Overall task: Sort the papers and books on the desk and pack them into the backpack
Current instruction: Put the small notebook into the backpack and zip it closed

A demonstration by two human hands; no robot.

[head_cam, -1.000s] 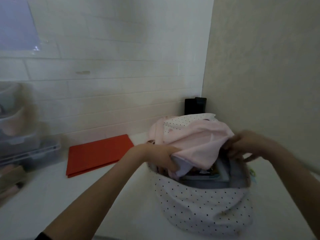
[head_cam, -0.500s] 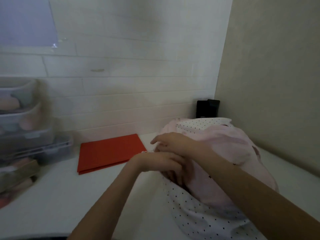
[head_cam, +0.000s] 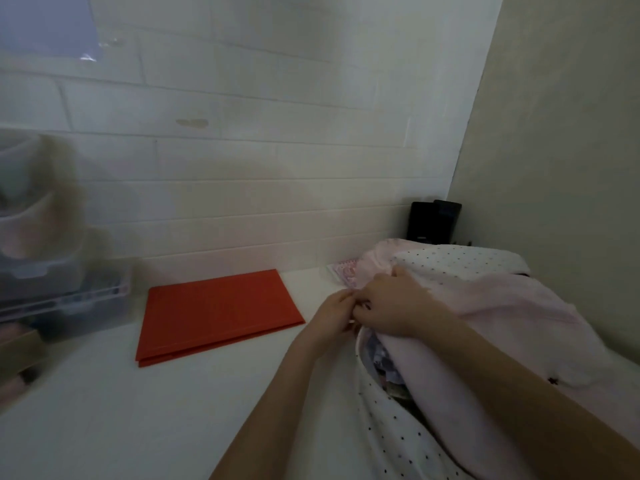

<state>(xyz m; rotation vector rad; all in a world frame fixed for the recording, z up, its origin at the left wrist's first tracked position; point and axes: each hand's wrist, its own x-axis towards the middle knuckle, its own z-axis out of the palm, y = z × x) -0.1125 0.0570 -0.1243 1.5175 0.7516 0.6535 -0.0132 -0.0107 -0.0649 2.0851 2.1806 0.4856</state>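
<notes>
A pink and white dotted backpack [head_cam: 485, 306] lies on the white desk [head_cam: 138, 410] at the right, its pink flap folded over the opening. Books or papers show through a gap on its left side [head_cam: 384, 362]. My left hand [head_cam: 334, 317] and my right hand [head_cam: 391, 303] meet at the backpack's left edge, both pinching something small there, likely the zipper. My right forearm crosses over the bag. A red folder [head_cam: 214, 313] lies flat on the desk to the left of my hands.
Clear plastic drawers [head_cam: 52, 254] stand blurred at the far left, with brownish items [head_cam: 20, 358] in front. A black box [head_cam: 433, 220] sits in the back corner behind the backpack. A pink patterned item [head_cam: 343, 273] pokes out beside the bag. Walls close the back and right.
The flap has been pulled down over the open backpack. My right hand crossed from the bag's right side to its left edge and joined my left hand there.
</notes>
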